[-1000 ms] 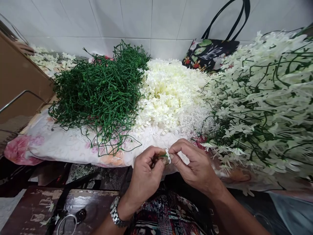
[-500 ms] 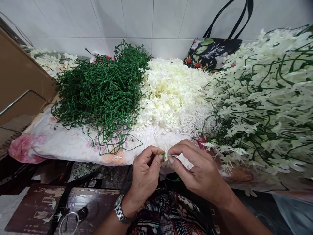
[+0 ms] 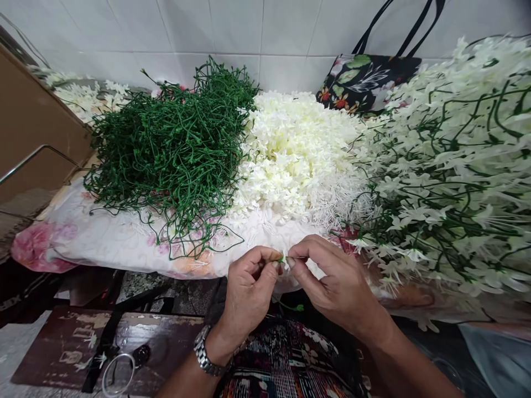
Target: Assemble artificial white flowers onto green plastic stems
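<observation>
My left hand (image 3: 251, 290) is closed in a pinch on a green plastic flower stem (image 3: 282, 259). A green stem end (image 3: 297, 308) hangs below, between my hands. My right hand (image 3: 340, 284) is pinched at the stem's tip, fingertips almost against the left ones. It grips thin white flower stamens, mostly hidden by the fingers. Just beyond my hands lie a heap of white artificial petals (image 3: 286, 149) and a pile of white stamens (image 3: 340, 193). A tangled heap of green stems (image 3: 166, 149) lies to the left.
Assembled white flowers with stems (image 3: 448, 182) are heaped at the right. A floral cloth (image 3: 112, 243) covers the work surface. A black flowered bag (image 3: 369, 83) leans on the tiled wall (image 3: 232, 27). A cardboard box (image 3: 37, 105) stands left, above a worn brown board (image 3: 161, 342).
My right fingertips have closed in toward the left ones, and the white stamens show less between them. The green stem end below shows more. The view has shifted slightly.
</observation>
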Action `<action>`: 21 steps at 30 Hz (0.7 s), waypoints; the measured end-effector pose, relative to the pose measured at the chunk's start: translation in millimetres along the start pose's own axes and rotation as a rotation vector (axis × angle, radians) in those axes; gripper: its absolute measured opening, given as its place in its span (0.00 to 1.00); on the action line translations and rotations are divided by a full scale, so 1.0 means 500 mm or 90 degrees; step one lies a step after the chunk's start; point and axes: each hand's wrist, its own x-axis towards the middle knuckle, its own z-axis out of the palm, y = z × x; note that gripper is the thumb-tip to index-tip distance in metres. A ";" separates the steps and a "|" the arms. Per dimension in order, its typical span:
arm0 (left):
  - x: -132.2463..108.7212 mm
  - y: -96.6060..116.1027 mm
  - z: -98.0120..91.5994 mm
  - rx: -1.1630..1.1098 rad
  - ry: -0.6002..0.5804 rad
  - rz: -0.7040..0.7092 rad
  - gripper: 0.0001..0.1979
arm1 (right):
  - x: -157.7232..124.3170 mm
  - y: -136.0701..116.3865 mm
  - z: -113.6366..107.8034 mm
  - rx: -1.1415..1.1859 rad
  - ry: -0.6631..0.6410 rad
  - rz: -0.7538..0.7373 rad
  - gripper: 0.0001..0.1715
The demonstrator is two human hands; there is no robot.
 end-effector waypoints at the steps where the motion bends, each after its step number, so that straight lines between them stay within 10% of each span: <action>1: 0.000 0.000 0.000 0.001 0.002 -0.004 0.04 | 0.001 0.001 0.000 0.008 -0.002 0.006 0.07; 21: 0.003 0.004 -0.004 0.030 0.014 -0.029 0.05 | -0.001 0.011 0.004 0.046 -0.048 0.054 0.06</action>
